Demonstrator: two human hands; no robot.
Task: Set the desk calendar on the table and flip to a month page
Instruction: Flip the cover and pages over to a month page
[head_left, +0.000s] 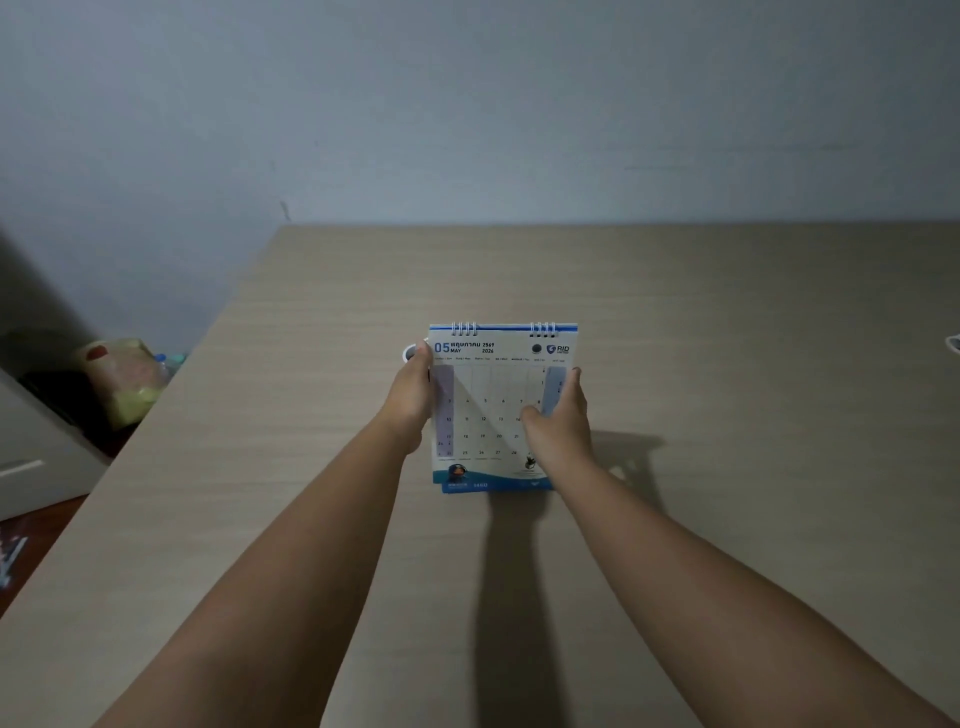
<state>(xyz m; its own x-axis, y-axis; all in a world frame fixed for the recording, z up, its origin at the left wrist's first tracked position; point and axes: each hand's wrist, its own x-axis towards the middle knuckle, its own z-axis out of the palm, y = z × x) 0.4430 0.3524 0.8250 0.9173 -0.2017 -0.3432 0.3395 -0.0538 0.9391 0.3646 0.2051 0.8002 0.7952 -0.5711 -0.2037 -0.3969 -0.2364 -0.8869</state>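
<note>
A white and blue spiral-bound desk calendar (491, 395) stands upright near the middle of the light wooden table (727, 338), its lower edge on the tabletop. The page facing me reads 05 May 2026. My left hand (410, 402) grips its left edge, thumb near the top corner. My right hand (561, 423) grips the right edge, thumb pressed on the page front and fingers behind.
A small white round object (410, 353) peeks out behind the calendar's left corner. A plastic bag (124, 382) and a bottle lie on the floor left of the table, beside a white box (36, 452). A white object (953, 344) shows at the right frame edge. A plain wall stands behind.
</note>
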